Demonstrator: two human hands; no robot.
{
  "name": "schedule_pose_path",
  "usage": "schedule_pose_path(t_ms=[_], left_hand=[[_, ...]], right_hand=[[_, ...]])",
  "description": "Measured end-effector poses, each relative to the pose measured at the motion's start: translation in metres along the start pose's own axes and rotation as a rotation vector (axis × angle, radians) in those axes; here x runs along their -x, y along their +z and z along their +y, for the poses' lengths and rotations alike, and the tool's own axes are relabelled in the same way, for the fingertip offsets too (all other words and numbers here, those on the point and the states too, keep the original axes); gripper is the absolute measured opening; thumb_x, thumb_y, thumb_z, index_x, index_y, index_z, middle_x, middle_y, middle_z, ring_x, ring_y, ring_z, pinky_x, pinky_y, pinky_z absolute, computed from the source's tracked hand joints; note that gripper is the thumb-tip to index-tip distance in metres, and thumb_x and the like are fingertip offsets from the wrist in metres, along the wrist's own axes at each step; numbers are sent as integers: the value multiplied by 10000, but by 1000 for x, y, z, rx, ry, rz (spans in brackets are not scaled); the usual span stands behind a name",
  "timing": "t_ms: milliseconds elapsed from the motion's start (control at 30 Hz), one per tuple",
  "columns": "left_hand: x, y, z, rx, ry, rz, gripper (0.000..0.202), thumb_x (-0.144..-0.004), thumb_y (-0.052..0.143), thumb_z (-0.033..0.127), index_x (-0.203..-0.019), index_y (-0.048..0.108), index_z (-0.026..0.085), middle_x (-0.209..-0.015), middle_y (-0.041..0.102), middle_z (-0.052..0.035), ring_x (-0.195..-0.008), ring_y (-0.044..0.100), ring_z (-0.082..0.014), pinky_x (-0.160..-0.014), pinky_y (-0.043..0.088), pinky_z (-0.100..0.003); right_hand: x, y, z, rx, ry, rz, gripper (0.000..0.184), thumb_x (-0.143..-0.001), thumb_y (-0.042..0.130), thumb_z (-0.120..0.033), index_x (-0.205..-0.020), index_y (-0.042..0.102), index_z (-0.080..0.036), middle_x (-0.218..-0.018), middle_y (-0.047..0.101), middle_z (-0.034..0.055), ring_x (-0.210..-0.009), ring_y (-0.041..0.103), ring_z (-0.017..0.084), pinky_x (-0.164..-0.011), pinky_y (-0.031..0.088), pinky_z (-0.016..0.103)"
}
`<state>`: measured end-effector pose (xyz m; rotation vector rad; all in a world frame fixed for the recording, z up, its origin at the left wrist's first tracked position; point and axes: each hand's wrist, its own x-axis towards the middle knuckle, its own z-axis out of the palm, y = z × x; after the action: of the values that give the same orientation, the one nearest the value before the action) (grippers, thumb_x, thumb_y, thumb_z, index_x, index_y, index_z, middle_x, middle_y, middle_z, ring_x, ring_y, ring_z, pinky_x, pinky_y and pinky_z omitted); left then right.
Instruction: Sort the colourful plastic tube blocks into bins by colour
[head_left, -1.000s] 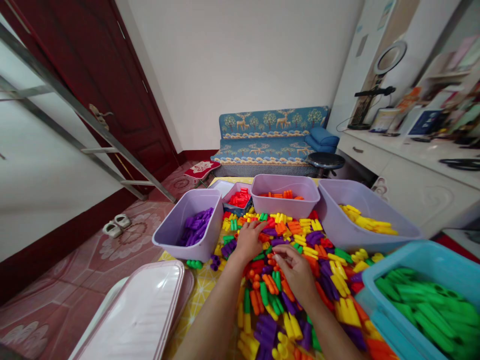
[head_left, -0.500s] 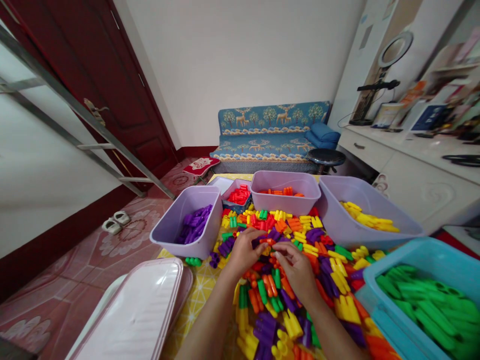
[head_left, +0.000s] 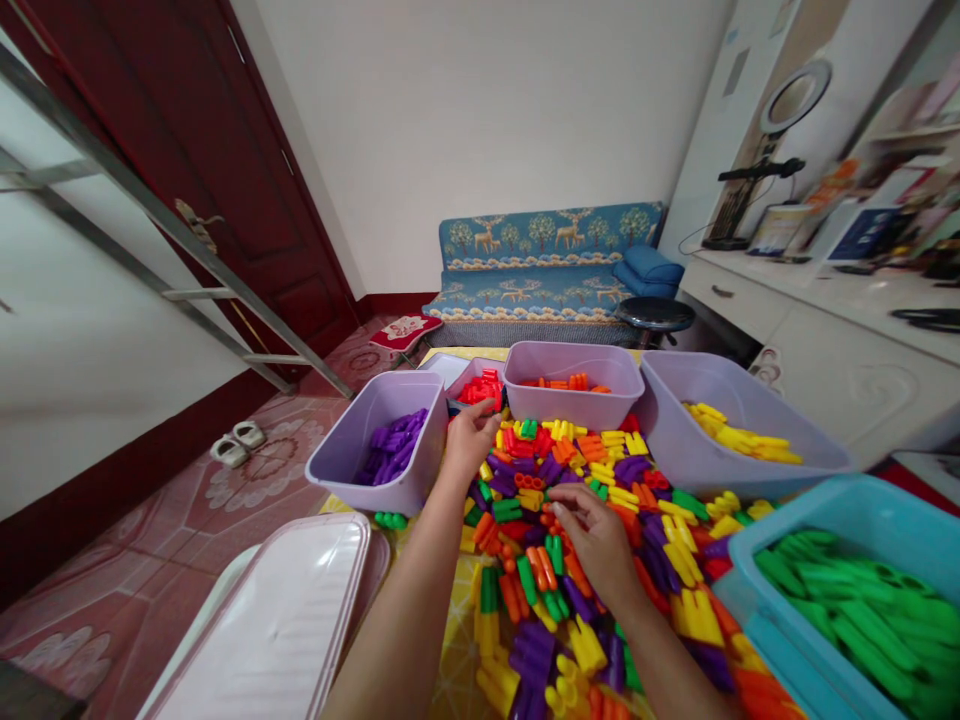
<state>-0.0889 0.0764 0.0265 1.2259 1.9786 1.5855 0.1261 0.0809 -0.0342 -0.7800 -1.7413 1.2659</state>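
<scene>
Many plastic tube-shaped building blocks (head_left: 584, 646) in yellow, green, orange, red and purple lie in a loose pile. My left hand (head_left: 471, 440) is at the near edge of the small box of red blocks (head_left: 478, 388), beyond the pile. Its thumb and forefinger are closed, with a red block (head_left: 490, 404) showing at the tips, partly hidden by the fingers. Low over the middle of the pile is my right hand (head_left: 596, 530). Its fingers are bent, thumb and forefinger apart, close to some orange-red blocks (head_left: 549, 518).
Lilac bins hold purple blocks (head_left: 394, 447), orange blocks (head_left: 566, 383) and yellow blocks (head_left: 739, 435). A turquoise bin (head_left: 780, 600) at right holds green blocks. Stacked lids (head_left: 270, 620) lie at left on the yellow tablecloth. A ladder (head_left: 172, 235) leans beyond, and a blue sofa (head_left: 532, 275) stands behind.
My left hand has moved away from my right hand, forward and left to the red blocks' box. My right hand has stayed almost where it was over the pile.
</scene>
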Motion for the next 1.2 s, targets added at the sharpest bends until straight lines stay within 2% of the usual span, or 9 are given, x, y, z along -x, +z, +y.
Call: schedule_pose_path(t_ms=[133,233,433,533,600,733,900,1033,1200], left_hand=[[-3,4,-7,-19,166,-36,541,-786,647,222,-1313,528,188,-1293,594,-120,-1038,642,-245,-881,518,-373],[24,14,-22,-143,208,-123,445,-772,659,221,-1214,614,182,-1220,636,-122,-1138,586,-274,-991,452,-434],[79,23,-37,-267,281,-244,329,-816,626,245,-1143,666,239,-1209,637,-87,-1157,554,-253,-1028,416,-437],[86,21,-37,-250,279,-240,270,-837,608,268,-1094,689,244,-1211,637,-81,-1160,550,-246,-1034,410,-434],[85,20,-38,-231,281,-233,251,-843,601,267,-1075,694,238,-1210,638,-82,-1165,548,-243,-1037,408,-432],[85,22,-42,-222,293,-200,248,-842,599,255,-1071,692,232,-1198,643,-81,-1167,545,-240,-1039,408,-436],[88,24,-43,-223,305,-182,249,-840,593,238,-1069,692,239,-1186,649,-73,-1152,553,-232,-1030,418,-428],[88,23,-44,-235,308,-183,241,-843,592,251,-1059,697,230,-1186,650,-80,-1156,553,-239,-1027,419,-432],[87,24,-46,-236,323,-185,233,-850,586,257,-1052,701,235,-1182,652,-82,-1153,557,-245,-1028,416,-443]], right_hand=[[1,-1,1,1,1,11,160,-849,567,-325,-894,662,-204,-1002,633,73,-912,635,208,-792,555,342],[2,-1,1,3,-2,9,159,-853,558,-317,-897,659,-203,-996,635,70,-914,636,202,-796,554,333],[-14,-6,0,117,-38,34,171,-844,538,-295,-917,660,-201,-1008,629,80,-949,620,215,-783,552,343],[-33,-13,4,344,-130,113,238,-848,516,-306,-993,676,-207,-1135,589,115,-1083,560,260,-878,514,434],[-44,-16,8,539,-197,136,297,-811,572,-319,-1074,677,-230,-1268,530,118,-1214,459,303,-1005,406,524],[-52,-15,15,720,-202,44,356,-774,638,-329,-1121,677,-253,-1278,558,103,-1266,399,328,-1063,325,558],[-33,-9,5,559,-169,38,325,-849,546,-353,-1121,680,-237,-1229,592,109,-1183,510,276,-1031,398,488],[-18,-9,-10,224,-8,58,311,-840,550,-424,-1032,708,-237,-1188,624,96,-1133,566,257,-861,527,389],[-14,-11,-17,-41,130,49,332,-790,605,-479,-934,721,-204,-984,721,81,-893,668,233,-721,553,330]])
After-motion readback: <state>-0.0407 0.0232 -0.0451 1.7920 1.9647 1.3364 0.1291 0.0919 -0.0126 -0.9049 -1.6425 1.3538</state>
